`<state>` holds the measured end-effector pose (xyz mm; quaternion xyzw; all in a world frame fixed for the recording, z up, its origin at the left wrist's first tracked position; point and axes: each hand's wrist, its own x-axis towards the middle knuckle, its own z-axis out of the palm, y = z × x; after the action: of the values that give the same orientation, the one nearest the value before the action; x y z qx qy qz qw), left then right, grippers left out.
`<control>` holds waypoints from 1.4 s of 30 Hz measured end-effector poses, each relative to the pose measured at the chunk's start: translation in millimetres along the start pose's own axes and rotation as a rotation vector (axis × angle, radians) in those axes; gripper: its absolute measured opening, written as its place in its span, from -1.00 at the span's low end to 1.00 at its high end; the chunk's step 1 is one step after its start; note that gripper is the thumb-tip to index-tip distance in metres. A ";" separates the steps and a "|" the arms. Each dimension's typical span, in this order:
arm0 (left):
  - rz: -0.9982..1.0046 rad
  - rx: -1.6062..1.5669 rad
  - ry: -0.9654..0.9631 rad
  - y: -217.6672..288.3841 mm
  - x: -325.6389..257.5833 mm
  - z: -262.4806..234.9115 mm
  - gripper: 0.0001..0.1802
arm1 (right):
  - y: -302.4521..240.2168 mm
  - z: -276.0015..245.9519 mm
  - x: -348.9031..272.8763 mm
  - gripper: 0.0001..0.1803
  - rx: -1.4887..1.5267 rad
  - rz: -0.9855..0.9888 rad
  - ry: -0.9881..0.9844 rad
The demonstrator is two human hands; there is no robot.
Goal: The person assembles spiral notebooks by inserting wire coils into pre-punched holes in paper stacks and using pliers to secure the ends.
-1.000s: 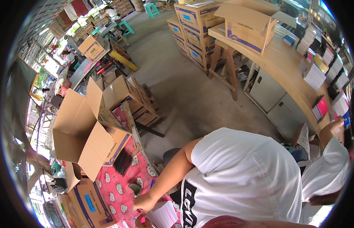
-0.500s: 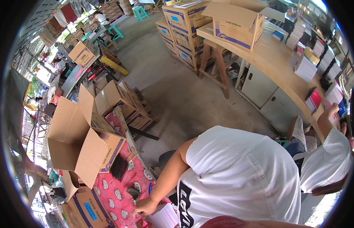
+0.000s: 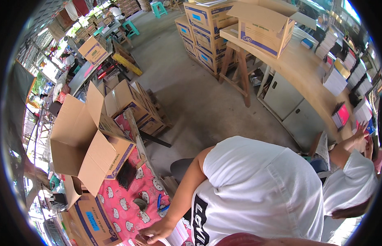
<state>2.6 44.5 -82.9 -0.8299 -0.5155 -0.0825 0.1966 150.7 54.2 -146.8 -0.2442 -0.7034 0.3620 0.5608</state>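
My right hand [image 3: 156, 232] is at the lower edge, over the near end of a table with a pink cartoon-cat cloth [image 3: 116, 213]. Its fingers are bent and pressed together; whatever is between them is hidden. A stack of white paper sheets [image 3: 179, 235] lies beside the hand, partly under my wrist. Two blue pens [image 3: 159, 201] and a small grey round object [image 3: 140, 203] lie farther up the cloth. Beyond them a bundle of thin black strips [image 3: 126, 175] rests against an open cardboard box [image 3: 96, 160]. My left hand does not show.
A closed carton [image 3: 92, 223] stands at the lower left; more cartons [image 3: 131, 102] sit beyond the table. At the right, a co-worker's hand [image 3: 359, 133] reaches toward a long wooden table [image 3: 297, 74] with notebook stacks [image 3: 334, 82]. Stacked boxes [image 3: 207, 41] stand behind.
My right hand has moved slightly down and left, its fingers curling more. The view has shifted a little. The co-worker's hand at the right has changed position, fingers now spread.
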 end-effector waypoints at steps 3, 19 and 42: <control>-0.028 -0.310 0.137 -22.9 -1.6 24.6 -0.69 | -40.3 -31.5 26.0 -0.45 0.104 0.319 -0.298; -0.262 -0.684 0.019 9.8 10.8 -16.6 -0.79 | -6.0 -69.8 46.5 -0.66 -0.240 -0.125 -0.381; -0.260 -0.541 0.111 12.6 14.9 -20.4 -0.81 | -20.9 -75.4 53.6 -0.40 -0.480 -0.338 -0.270</control>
<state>21.9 43.5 -62.3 -0.7735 -0.5651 -0.2866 -0.0159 211.3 99.1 -89.3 -0.1991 -0.8674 0.1164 0.4410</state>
